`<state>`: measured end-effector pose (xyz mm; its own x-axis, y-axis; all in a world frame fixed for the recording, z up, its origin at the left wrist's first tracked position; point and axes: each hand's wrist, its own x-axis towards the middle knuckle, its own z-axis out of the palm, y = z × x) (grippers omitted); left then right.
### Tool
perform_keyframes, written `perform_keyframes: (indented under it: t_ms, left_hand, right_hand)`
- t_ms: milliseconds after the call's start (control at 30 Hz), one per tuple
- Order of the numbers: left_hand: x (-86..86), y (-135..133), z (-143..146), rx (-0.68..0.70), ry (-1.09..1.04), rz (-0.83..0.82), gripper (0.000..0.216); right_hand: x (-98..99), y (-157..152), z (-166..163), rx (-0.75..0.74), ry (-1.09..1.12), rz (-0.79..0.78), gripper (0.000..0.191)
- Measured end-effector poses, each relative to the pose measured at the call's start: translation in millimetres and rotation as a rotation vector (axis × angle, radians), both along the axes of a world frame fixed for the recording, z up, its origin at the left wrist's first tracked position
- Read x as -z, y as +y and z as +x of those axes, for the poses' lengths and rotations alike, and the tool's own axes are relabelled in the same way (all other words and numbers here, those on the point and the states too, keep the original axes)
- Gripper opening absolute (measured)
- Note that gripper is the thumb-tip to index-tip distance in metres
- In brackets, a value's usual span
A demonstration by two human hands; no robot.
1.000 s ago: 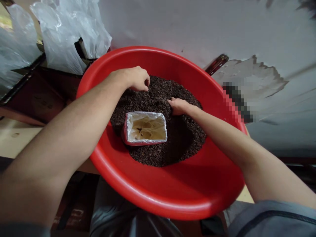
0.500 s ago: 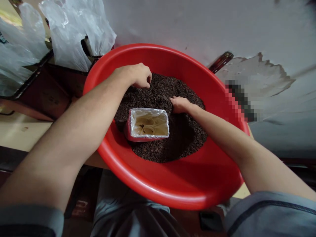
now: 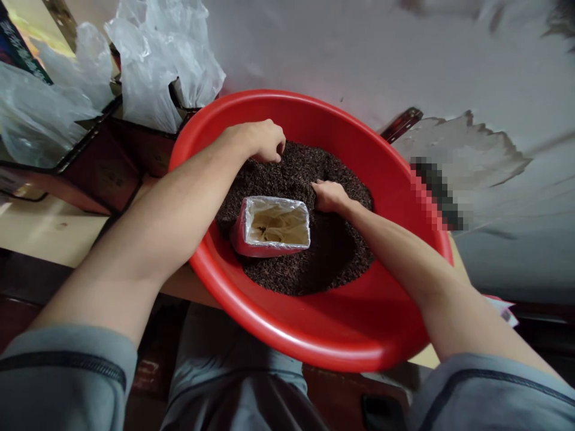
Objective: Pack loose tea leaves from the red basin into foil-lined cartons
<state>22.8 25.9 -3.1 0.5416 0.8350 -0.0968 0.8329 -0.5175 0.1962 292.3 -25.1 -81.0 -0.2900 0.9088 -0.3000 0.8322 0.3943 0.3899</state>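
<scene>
A wide red plastic tub [image 3: 314, 347] holds a bed of loose dark leaves [image 3: 305, 161] that look like dry black tea. Tilted in the leaves sits an open red bag [image 3: 245, 239] with a silvery lining; only a few dark bits show inside it. Over the far left part of the leaves is my left hand [image 3: 268, 141], knuckles up and fingers curled down. My right hand [image 3: 331, 196] rests in the leaves right of the bag, its fingers closed and partly buried. What either hand grips, if anything, is hidden.
Dark boxes [image 3: 108, 161] lined with clear plastic bags [image 3: 157, 66] stand left of the tub on a pale wooden surface [image 3: 54, 230]. Behind the tub rises a grey wall [image 3: 305, 48] with peeling paint. A dark phone-like object [image 3: 383, 413] lies below.
The view has shifted slightly, so the tub and boxes appear farther right. My right hand's fingers look more curled. The left hand keeps nearly the same place over the leaves.
</scene>
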Motion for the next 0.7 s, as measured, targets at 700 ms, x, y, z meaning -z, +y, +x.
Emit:
perform_keyframes:
  t_ms: [700]
  left_hand:
    - [-28.3,-92.4,51.3,0.267,0.238,-0.158,0.035]
  right_hand:
    - [-0.1,-6.2,-3.4,0.006,0.051,0.038,0.051]
